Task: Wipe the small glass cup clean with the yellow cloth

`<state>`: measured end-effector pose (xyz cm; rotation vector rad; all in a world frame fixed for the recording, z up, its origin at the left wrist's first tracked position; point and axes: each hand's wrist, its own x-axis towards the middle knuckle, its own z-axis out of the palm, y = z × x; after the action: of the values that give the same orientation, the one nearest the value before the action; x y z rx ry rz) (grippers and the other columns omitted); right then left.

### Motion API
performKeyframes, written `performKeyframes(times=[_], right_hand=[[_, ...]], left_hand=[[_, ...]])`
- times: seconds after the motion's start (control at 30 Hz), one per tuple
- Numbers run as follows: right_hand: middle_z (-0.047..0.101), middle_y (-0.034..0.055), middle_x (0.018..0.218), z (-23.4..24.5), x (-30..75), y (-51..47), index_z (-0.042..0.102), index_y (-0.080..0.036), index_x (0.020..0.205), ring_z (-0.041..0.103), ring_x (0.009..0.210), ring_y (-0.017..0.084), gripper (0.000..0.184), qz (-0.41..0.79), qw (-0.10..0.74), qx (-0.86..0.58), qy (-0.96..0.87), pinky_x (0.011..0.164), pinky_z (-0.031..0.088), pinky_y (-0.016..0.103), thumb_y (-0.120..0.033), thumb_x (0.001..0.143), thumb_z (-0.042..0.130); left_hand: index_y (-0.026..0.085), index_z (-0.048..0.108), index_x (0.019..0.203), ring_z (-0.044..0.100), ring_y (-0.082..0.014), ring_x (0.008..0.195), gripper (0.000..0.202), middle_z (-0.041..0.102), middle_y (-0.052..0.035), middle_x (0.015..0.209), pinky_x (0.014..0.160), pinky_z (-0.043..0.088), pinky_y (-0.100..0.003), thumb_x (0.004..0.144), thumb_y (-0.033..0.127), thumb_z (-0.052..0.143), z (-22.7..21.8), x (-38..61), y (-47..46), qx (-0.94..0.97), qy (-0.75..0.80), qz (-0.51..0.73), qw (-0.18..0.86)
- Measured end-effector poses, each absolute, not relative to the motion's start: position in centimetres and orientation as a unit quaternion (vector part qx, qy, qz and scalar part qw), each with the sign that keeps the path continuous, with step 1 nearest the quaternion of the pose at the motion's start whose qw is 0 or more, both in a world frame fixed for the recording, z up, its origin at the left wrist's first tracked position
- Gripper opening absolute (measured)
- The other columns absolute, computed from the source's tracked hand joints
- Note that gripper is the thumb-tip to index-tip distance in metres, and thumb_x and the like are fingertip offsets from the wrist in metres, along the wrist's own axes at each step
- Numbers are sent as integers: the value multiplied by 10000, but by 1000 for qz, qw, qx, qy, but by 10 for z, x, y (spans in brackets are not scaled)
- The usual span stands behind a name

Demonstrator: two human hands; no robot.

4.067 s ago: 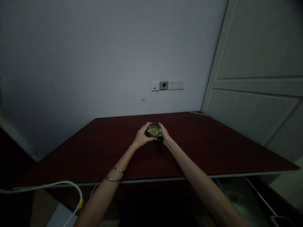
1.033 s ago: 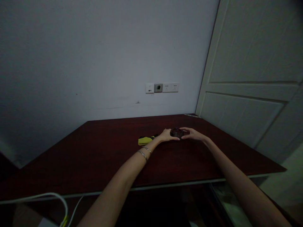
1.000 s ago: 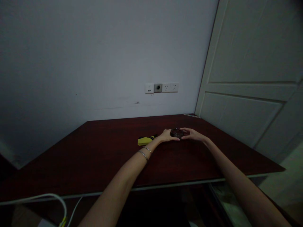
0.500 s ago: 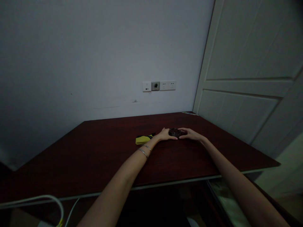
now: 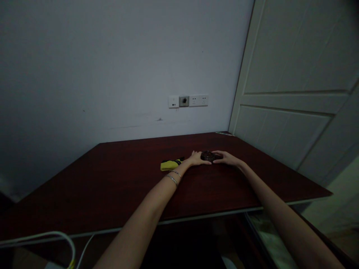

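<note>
A round, dark brown ashtray [image 5: 206, 156], glassy in look, rests on the dark red wooden table [image 5: 126, 179]. My left hand [image 5: 197, 159] curves around its left side, thumb along the near edge. From the right, my right hand [image 5: 226, 158] closes in with thumb and fingers bent against the other side. Between them the two hands grip the ashtray. Just left of my left wrist lies a small yellow and black folded item [image 5: 169, 165], partly behind the forearm; its kind is unclear.
Behind the table stands a pale wall with a row of sockets [image 5: 193, 100]. A white panelled door [image 5: 286, 112] borders the right side. White cables [image 5: 63, 234] loop at the front left edge. Beneath the tabletop, an opening at the right holds something pale.
Both hands stay on the ashtray. The ashtray and my left hand have shifted very slightly to the right; the camera view has also moved a little.
</note>
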<state>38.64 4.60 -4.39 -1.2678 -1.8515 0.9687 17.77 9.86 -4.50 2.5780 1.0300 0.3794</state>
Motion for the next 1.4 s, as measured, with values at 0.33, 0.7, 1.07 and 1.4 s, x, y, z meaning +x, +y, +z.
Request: performKeyframes(times=[0.33, 0.7, 1.07, 1.4], right_hand=[[550, 84, 1230, -37, 387, 42, 555, -192, 1144, 485, 1164, 247, 647, 386, 349, -512, -683, 1024, 354, 386, -268, 531, 745], [695, 60, 864, 13, 366, 46, 661, -197, 845, 621, 904, 222, 250, 165, 592, -461, -640, 885, 454, 385, -168, 675, 480], [690, 60, 932, -2, 228, 91, 665, -163, 921, 629, 897, 186, 273, 126, 455, -518, -713, 834, 467, 298, -186, 717, 486], [596, 104, 1163, -64, 189, 112, 569, -161, 1130, 547, 1093, 221, 337, 134, 328, -547, -758, 954, 374, 309, -239, 852, 395]], left_hand=[[130, 1, 1394, -35, -384, 1329, 1266, 7, -220, 1457, 1043, 150, -514, 453, 733, 595, -49, 175, 97, 862, 425, 123, 245], [134, 83, 1400, 3, -306, 1349, 1087, 46, -147, 1469, 1092, 100, -424, 589, 682, 555, -18, 92, 110, 822, 450, 230, 263], [117, 385, 1296, 433, -248, 1206, 732, 462, -162, 1301, 997, 330, -331, 725, 553, 531, -33, -25, 112, 719, 537, 396, 194], [125, 569, 1118, 538, -199, 1085, 379, 583, -116, 1171, 969, 369, -298, 833, 343, 446, -54, -68, 106, 661, 567, 459, 180]])
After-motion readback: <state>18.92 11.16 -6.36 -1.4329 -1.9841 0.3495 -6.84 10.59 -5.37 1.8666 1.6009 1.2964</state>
